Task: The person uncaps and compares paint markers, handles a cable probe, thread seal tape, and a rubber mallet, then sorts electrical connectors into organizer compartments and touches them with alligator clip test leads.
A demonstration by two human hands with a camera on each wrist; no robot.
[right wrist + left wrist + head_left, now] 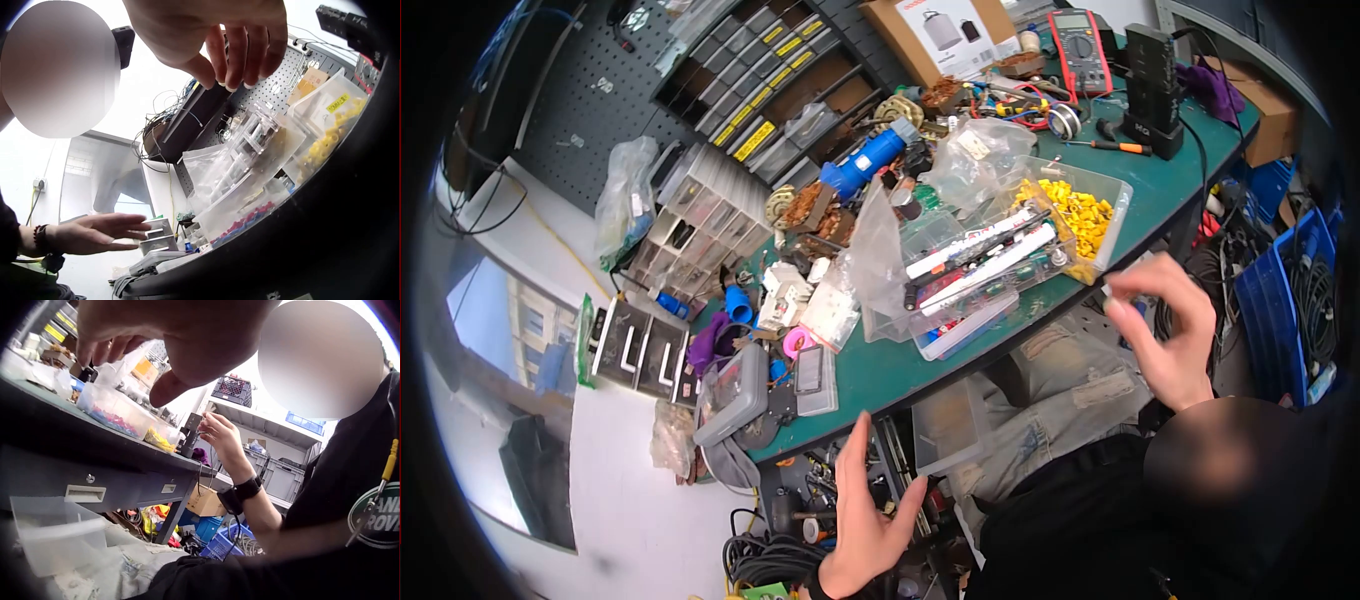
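The left hand is in the air by the near edge of the green table, fingers extended and thumb apart, with nothing in it. Further right, the right hand hangs in front of the table edge, its fingers loosely bent towards the thumb; no held object can be made out. Nearest to it is a clear bin of yellow connectors. Beside that bin lies a clear container with white-capped tubes. In the right wrist view the right hand's fingers hang above the clear containers.
A clear empty tray rests on the person's lap below the table edge. Along the table stand a blue cylinder, a red multimeter, a black device and a grey case. Blue crates are at the right.
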